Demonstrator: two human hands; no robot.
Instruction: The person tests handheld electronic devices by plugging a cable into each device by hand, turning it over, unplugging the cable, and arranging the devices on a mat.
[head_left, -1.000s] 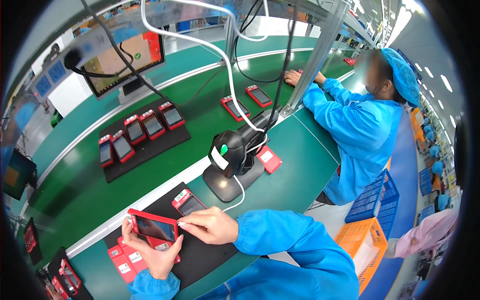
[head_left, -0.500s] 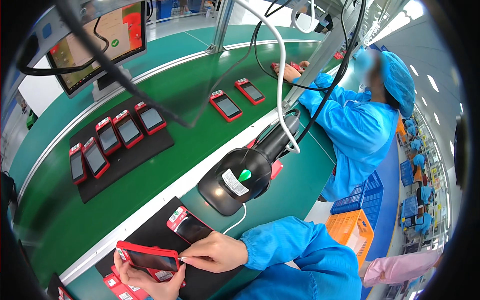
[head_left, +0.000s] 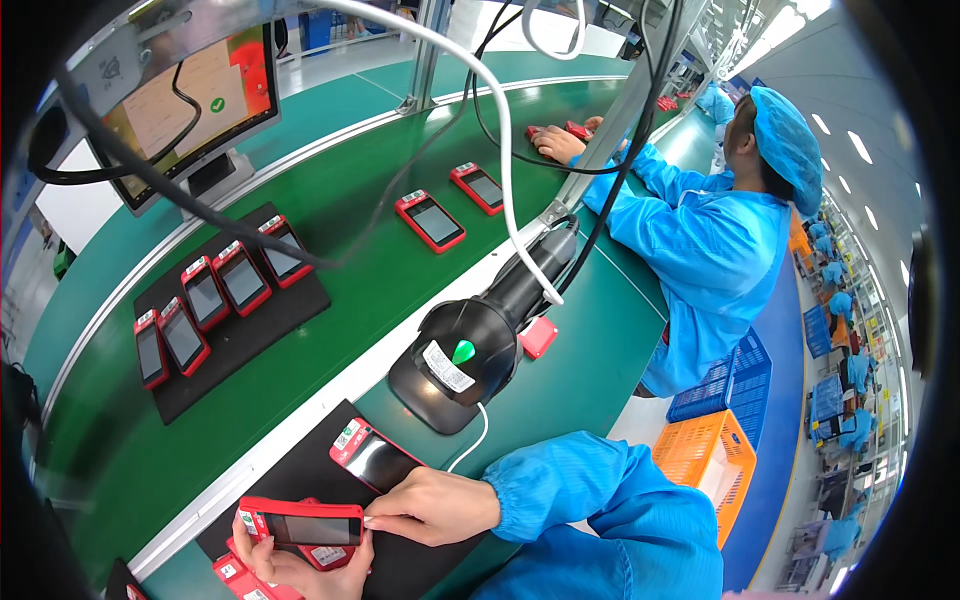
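Note:
My left hand (head_left: 290, 572) grips a red handheld terminal (head_left: 312, 528), its dark screen tilted up. At the terminal's right end, my right hand (head_left: 432, 506) pinches a small white plug, mostly hidden by the fingertips, which press against the casing. A white cable (head_left: 484, 436) runs from beside the scanner toward this hand. Another red terminal (head_left: 374, 456) lies dark-screened on the black mat (head_left: 300, 468), just beyond my right hand. Below the held terminal are more red terminals (head_left: 236, 574), partly covered by my left hand.
A black scanner (head_left: 455, 362) on a stand is beyond my hands, near a small red block (head_left: 538, 338). Several terminals lie on a far mat (head_left: 300, 305) on the green conveyor belt (head_left: 350, 300). Cables hang overhead. A co-worker (head_left: 705, 270) in blue sits at right, near an orange crate (head_left: 705, 455).
My right fingertips have come up against the terminal's end; the white plug between them showed more before. The view has shifted slightly, and the co-worker's head has turned away.

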